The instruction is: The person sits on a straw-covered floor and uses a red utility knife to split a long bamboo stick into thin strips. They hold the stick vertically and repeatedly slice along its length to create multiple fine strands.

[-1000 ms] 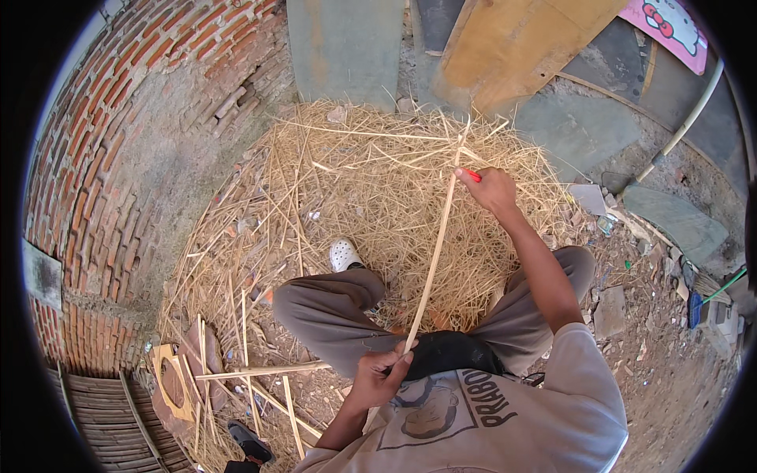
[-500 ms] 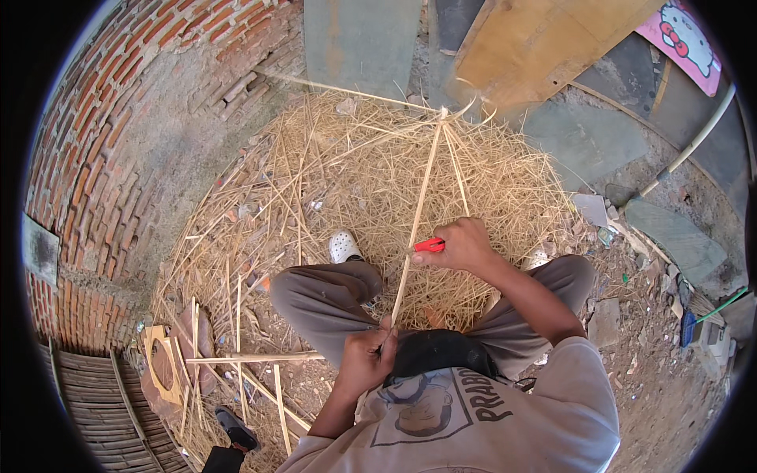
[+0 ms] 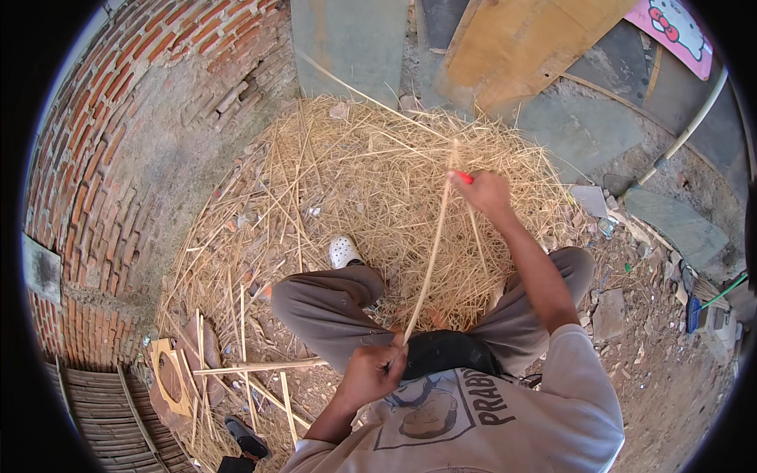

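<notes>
A long pale bamboo strip (image 3: 430,272) slants up and away from my lap. Its near end is gripped in my left hand (image 3: 374,369), fingers closed, by the black cloth on my lap. Out near the strip's far end, my right hand (image 3: 489,193) is closed on a small red-handled tool (image 3: 464,176) held against the strip. The tool's working edge is too small and blurred to make out. A thinner pale sliver (image 3: 478,232) hangs down below my right hand. The far tip of the strip is smeared by motion.
A wide heap of straw-like shavings (image 3: 371,197) covers the ground ahead. Loose bamboo strips (image 3: 260,366) lie at lower left, near another person's dark shoe (image 3: 246,436). A brick wall (image 3: 102,189) rises on the left; grey and brown boards (image 3: 528,47) stand at the back.
My right hand has moved away from me along the strip with the red-handled tool, toward the far end. My left hand has shifted slightly right and nearer, still gripping the near end.
</notes>
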Demonstrator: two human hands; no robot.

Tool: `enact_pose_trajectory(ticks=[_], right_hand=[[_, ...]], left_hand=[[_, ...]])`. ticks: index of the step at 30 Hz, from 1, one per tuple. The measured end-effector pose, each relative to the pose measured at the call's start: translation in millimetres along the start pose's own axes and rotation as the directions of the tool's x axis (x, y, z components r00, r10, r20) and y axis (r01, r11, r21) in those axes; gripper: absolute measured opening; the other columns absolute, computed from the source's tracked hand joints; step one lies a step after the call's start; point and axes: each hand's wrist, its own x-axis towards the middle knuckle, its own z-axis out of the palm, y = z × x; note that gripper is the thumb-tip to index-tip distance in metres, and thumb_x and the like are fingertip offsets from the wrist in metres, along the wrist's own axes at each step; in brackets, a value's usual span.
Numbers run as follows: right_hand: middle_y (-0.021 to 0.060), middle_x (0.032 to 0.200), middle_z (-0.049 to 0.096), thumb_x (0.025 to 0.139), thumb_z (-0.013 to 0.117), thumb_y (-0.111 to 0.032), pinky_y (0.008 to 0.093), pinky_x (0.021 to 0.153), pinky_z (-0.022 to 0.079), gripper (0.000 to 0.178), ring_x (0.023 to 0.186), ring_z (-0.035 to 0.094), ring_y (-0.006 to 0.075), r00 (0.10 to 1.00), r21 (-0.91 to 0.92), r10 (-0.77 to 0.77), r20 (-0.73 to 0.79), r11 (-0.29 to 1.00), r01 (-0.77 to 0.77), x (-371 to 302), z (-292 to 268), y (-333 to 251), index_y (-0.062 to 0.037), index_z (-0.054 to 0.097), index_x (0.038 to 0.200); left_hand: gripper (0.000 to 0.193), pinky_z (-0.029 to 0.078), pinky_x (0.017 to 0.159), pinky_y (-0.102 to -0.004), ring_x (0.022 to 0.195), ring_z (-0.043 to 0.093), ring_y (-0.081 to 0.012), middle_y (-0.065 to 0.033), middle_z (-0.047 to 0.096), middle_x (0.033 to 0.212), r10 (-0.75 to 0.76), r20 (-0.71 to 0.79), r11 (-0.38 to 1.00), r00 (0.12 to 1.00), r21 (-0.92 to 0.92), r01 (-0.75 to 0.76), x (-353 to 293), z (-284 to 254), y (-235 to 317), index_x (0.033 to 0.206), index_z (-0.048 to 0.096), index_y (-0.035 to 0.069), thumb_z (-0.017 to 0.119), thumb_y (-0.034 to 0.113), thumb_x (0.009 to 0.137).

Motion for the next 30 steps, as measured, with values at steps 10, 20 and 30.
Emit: enact_pose_trajectory(ticks=[10, 20, 30], right_hand=[[0.0076, 0.048, 0.056, 0.079, 0.036, -0.088, 0.0359, 0.045, 0.045, 0.087, 0.048, 0.061, 0.0230, 0.997, -0.016, 0.031, -0.064, 0.999, -0.032, 5.9, 4.6, 13.7, -0.0082, 0.066, 0.058], [0.0077, 0.049, 0.058, 0.075, 0.053, -0.083, 0.0395, 0.046, 0.048, 0.075, 0.047, 0.062, 0.0255, 0.819, 0.047, -0.574, 0.027, 0.819, 0.572, -121.9, 13.5, -72.0, -0.0104, 0.067, 0.060], [0.0114, 0.052, 0.059, 0.078, 0.060, -0.074, 0.0409, 0.047, 0.048, 0.067, 0.048, 0.062, 0.0276, 0.865, 0.009, -0.502, 0.005, 0.865, 0.502, -113.4, 7.0, -63.5, -0.0095, 0.066, 0.060]], left_hand=[[0.013, 0.045, 0.051, -0.0351, 0.051, 0.057, -0.0289, -0.0205, 0.055, 0.059, -0.169, -0.106, 0.985, 0.980, -0.038, 0.166, -18.5, 1.7, -21.5, 0.078, 0.066, -0.003, 0.064, 0.006, 0.088], [0.010, 0.045, 0.052, -0.0378, 0.060, 0.060, -0.0401, -0.0226, 0.057, 0.067, -0.144, -0.354, 0.989, 0.924, -0.038, 0.140, 25.1, 15.2, -17.6, 0.080, 0.065, -0.003, 0.065, 0.005, 0.085], [0.009, 0.038, 0.050, -0.0302, 0.050, 0.043, -0.0128, -0.0164, 0.048, 0.058, -0.058, -0.344, 0.998, 0.937, -0.032, 0.050, 40.0, 14.4, 16.3, 0.088, 0.066, -0.006, 0.064, 0.003, 0.088]])
